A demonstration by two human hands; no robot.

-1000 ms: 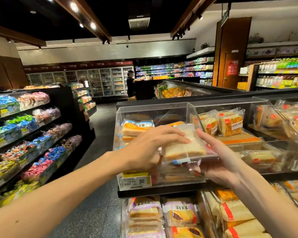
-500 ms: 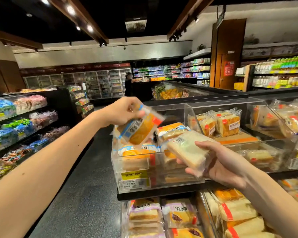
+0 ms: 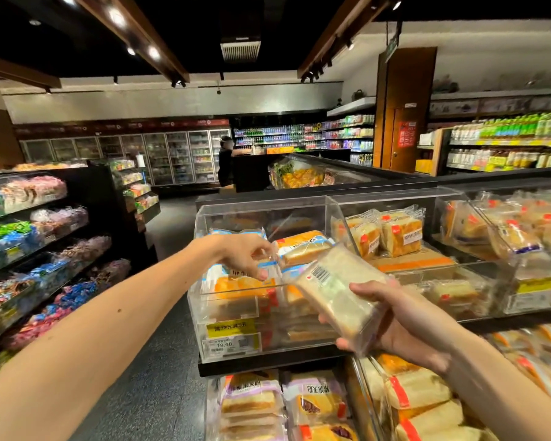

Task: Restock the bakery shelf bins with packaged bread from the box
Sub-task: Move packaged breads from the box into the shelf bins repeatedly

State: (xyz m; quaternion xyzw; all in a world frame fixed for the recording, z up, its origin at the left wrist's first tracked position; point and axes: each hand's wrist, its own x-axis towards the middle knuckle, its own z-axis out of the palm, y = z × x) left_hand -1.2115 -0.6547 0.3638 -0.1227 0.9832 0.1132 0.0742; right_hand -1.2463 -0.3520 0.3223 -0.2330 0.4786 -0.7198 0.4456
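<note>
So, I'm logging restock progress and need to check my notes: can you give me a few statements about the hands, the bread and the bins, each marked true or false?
1. The right hand holds a clear-wrapped pale bread pack with a barcode. True.
2. That pack lies inside the clear acrylic bin. False: it is held in front of the bin, outside it.
3. The left hand reaches to the orange-and-blue wrapped bread packs in that bin. True.
4. The white price tag on the bin's front reads 29.90. False: it reads 19.90.
5. The neighbouring clear bin on the right holds nothing. False: red-labelled bread packs stand in it.
</note>
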